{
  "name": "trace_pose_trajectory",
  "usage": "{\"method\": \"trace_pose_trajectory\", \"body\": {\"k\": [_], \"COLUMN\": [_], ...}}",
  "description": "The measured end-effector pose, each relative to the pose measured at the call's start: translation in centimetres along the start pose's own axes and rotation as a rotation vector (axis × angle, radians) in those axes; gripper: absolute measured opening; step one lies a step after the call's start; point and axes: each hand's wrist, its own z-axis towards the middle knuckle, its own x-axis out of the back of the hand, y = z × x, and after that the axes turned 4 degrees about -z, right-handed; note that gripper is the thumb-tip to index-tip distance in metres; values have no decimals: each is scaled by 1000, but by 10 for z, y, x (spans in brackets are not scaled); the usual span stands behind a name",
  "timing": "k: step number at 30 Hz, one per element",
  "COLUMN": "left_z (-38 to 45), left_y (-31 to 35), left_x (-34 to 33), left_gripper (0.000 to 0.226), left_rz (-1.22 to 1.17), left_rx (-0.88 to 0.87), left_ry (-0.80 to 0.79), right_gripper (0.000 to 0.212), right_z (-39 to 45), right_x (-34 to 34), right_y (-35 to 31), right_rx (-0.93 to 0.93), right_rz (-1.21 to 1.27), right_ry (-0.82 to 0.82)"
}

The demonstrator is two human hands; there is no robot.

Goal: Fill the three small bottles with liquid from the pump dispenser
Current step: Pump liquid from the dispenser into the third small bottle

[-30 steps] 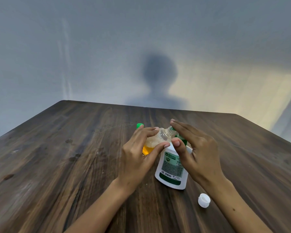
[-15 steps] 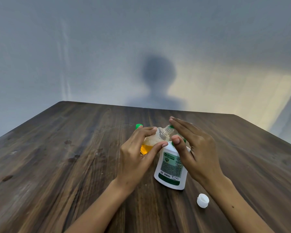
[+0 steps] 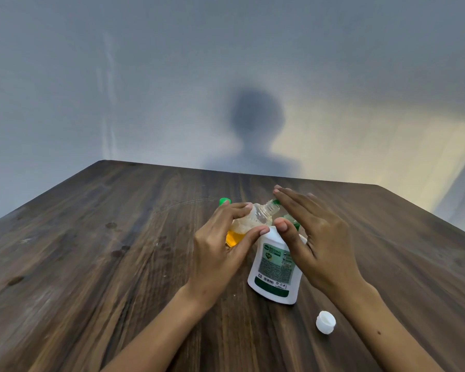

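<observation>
- Landmark: the white pump dispenser (image 3: 275, 264) stands upright on the desk (image 3: 91, 264). All places below are given relative to it.
- Far left of the dispenser, beyond my left hand: a green cap (image 3: 224, 201) shows above my fingers. What it sits on is hidden.
- Left of the dispenser: my left hand (image 3: 220, 251) pinches a small clear bottle (image 3: 253, 218) between thumb and fingers, gripping the body. The bottle is tilted, its open neck leaning toward the dispenser's top.
- Contents: orange liquid sits low in the small bottle, with pale foam above it. I judge it part-filled, not full.
- At the dispenser's top: the green nozzle tip (image 3: 275, 202) is at the small bottle's mouth. Whether liquid is flowing I cannot tell.
- Over the dispenser: my right hand (image 3: 317, 237) is spread flat, fingers extended, the palm laid on the pump head and the thumb against the dispenser's shoulder.
- Right of and nearer than the dispenser: a white cap (image 3: 325, 321) lies loose on the desk, well apart from both hands.
- Step in hand, by judgement: pumping into one of the three bottles. The other bottles are not clearly in view.
- Next move calls for: a steady downward press while the neck is held under the nozzle, or liquid will spill.
</observation>
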Motion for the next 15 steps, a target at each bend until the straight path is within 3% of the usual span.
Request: {"method": "trace_pose_trajectory", "body": {"k": [7, 15], "left_z": [0, 0], "left_y": [2, 1], "left_x": [0, 1], "left_gripper": [50, 40], "left_rz": [-8, 0], "left_rx": [-12, 20], "left_ry": [-20, 8], "right_gripper": [73, 79], "right_z": [-9, 4], "right_x": [-3, 4], "right_y": [-4, -3], "right_rx": [-40, -33], "right_rz": [14, -14], "right_ry": [13, -51]}}
